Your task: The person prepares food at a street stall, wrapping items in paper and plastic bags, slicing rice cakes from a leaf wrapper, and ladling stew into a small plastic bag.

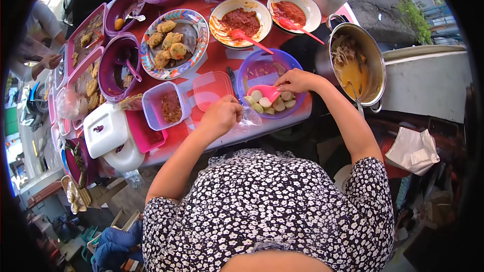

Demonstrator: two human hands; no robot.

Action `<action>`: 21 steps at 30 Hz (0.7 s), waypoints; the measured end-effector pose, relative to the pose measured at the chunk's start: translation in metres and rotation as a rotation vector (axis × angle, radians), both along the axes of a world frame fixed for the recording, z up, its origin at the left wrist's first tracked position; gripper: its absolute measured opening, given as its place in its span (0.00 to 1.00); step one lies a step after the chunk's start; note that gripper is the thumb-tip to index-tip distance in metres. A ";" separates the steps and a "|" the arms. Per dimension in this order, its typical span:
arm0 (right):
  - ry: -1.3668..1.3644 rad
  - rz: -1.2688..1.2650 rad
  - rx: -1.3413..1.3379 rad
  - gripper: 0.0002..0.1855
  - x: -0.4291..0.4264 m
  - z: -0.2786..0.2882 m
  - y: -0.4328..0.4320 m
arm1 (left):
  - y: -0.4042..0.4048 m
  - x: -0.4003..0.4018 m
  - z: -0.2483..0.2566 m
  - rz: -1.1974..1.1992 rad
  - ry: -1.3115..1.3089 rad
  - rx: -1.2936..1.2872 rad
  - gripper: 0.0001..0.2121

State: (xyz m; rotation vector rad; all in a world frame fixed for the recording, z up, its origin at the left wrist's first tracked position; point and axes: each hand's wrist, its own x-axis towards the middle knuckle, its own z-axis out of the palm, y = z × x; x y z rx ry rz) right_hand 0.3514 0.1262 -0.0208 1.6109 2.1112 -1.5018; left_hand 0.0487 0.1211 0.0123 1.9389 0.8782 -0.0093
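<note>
My right hand (293,81) grips a pink plastic scoop (269,92) inside a translucent purple basin (242,73). Pale, rounded food pieces (279,104) lie in the basin, some against the scoop. At the basin's near left rim, my left hand (223,115), fingers curled, pinches a clear plastic bag (251,117) that hangs at the table edge. A clear square lid (213,88) lies just beyond that hand. Left of it, a square plastic tub (163,107) contains brown crumbly food. A dark handle, partly hidden, shows between the lid and the basin.
A steel pot (380,58) with yellow broth and a ladle stands right. Behind the basin are two bowls of red sauce (242,22) (289,9) with red spoons. Fritters (172,41) fill a patterned plate (204,32). Other people's arms (45,64) reach in at left.
</note>
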 end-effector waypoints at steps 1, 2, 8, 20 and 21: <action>0.023 -0.002 -0.026 0.16 0.000 0.000 0.001 | 0.010 -0.008 0.014 0.028 0.027 0.094 0.11; 0.025 -0.006 -0.026 0.16 0.001 0.001 0.001 | 0.016 -0.014 0.022 0.055 0.054 0.188 0.12; 0.112 -0.119 -0.174 0.17 0.010 0.006 0.000 | 0.017 -0.020 0.037 0.198 0.065 0.365 0.17; 0.171 -0.431 -0.054 0.18 0.003 0.060 -0.031 | 0.016 0.005 -0.005 0.182 -0.013 0.179 0.20; 0.137 -0.431 -0.046 0.17 -0.009 0.076 -0.030 | 0.017 0.006 -0.006 0.170 -0.021 0.162 0.20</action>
